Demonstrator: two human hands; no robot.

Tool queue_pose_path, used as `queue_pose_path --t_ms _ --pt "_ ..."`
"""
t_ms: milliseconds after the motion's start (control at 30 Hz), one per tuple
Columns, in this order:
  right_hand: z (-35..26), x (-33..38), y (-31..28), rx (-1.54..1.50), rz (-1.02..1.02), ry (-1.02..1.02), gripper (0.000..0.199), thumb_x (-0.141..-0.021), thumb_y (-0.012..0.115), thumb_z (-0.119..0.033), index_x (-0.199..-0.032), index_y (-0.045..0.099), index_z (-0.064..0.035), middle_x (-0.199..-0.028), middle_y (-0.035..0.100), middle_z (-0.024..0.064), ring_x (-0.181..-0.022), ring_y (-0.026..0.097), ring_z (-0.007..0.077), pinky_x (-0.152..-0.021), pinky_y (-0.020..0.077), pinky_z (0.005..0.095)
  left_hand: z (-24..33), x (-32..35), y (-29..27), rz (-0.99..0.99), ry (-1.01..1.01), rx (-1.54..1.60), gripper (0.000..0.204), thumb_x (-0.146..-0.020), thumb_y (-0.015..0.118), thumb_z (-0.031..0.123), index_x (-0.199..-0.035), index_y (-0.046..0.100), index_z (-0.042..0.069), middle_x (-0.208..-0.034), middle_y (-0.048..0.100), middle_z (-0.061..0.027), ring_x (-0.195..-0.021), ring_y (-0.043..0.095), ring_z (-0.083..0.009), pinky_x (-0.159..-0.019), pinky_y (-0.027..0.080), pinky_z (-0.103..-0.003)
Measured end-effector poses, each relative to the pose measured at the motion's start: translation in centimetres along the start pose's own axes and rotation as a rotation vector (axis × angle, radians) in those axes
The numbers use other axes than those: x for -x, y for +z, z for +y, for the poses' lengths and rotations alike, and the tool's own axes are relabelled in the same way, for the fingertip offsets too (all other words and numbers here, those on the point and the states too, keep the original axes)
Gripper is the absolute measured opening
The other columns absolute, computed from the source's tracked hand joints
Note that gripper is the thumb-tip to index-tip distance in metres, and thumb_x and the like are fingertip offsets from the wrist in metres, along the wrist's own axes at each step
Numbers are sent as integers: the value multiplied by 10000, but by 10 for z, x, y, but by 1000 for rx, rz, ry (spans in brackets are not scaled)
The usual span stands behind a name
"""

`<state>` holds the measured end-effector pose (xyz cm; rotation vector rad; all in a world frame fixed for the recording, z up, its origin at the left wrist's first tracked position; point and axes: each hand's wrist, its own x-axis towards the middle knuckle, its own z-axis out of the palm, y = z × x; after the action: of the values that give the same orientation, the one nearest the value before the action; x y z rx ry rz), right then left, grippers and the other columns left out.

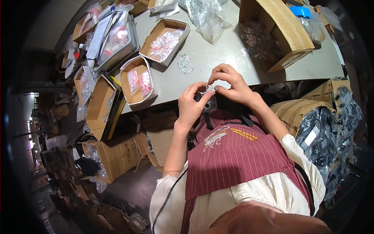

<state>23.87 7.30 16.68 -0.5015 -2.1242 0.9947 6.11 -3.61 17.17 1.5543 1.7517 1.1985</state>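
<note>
Seemingly midway, the left hand (190, 103) and right hand (235, 86) are clamping a clear plastic piece (209, 88), loose parts (185, 63) lying unbagged toward their eleven o'clock.

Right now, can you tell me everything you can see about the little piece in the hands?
The piece is small and pale, with whitish, see-through-looking parts and some shine. It looks like plastic, but I can't tell for sure. It is too small, and too covered by fingers, to make out its whole shape. The left hand and the right hand both hold it at their fingertips. In the picture it shows by the near edge of the table.
</note>
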Motion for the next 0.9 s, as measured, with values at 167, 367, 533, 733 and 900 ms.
queue_pose_path --t_ms 167,367,533,733,900 --pt "-5 1 4 56 -38 -63 177 -747 726 -112 -896 638 -72 -1043 603 68 -1070 537 282 -1021 373 423 -3 1 -1 -110 -141 254 297 -876 803 175 -1094 712 -5 -921 744 -61 -822 702 -122 -735 549 -269" --pt "-1 7 9 -109 -46 46 130 -806 764 -162 -875 678 -93 -934 675 19 -1161 542 252 -1084 336 451 -18 3 -2 -271 -313 621 243 -921 761 188 -1060 696 0 -887 729 -46 -777 679 -107 -677 508 -235" --pt "3 10 19 -363 44 203 128 -793 782 -177 -856 702 -100 -958 686 12 -1110 600 240 -1072 373 442 -10 5 2 -308 -482 925 220 -996 652 266 -1008 653 46 -816 684 -39 -695 650 -120 -625 492 -231" --pt "3 10 22 -318 100 202 134 -800 785 -181 -878 716 -96 -959 687 22 -1129 593 232 -1047 396 409 -15 9 3 -218 -584 1009 228 -1020 617 283 -940 611 70 -757 620 -24 -641 599 -104 -580 458 -225" --pt "3 13 25 -347 93 208 137 -796 788 -180 -869 716 -89 -961 694 31 -1139 594 219 -1064 384 414 -22 9 6 -212 -608 1123 205 -1024 614 257 -932 594 76 -701 497 35 -581 458 -68 -529 363 -218"
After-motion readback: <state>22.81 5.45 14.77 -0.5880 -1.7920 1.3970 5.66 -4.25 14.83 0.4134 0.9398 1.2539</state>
